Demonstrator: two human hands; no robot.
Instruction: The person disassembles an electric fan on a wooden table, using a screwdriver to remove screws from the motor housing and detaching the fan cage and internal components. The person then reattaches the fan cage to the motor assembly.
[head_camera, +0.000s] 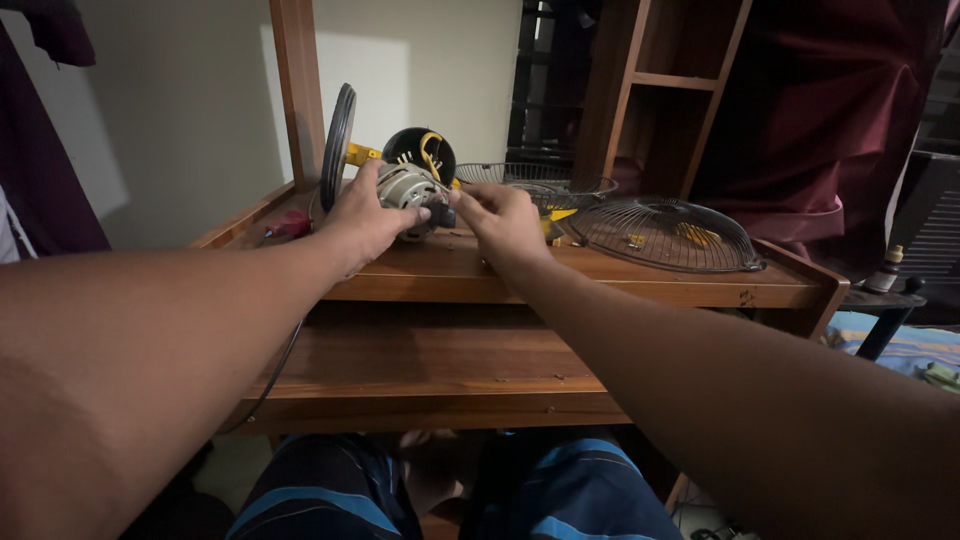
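A small fan lies taken apart on the wooden desk (620, 285). Its silver motor (405, 186) sits at the desk's back, between a round black base (338, 145) standing on edge and a black-and-yellow housing (420, 150). My left hand (365, 220) grips the motor from the left side. My right hand (500, 222) pinches the dark shaft end (441, 214) that sticks out of the motor toward me. Which small part the fingertips hold is hidden.
Two wire fan guards lie on the desk: one at right (665, 235), one behind (535, 180). A red-handled tool (288, 227) lies at left. A black cable (280, 370) hangs off the desk. Wooden shelves (665, 80) rise behind. A small bottle (886, 268) stands far right.
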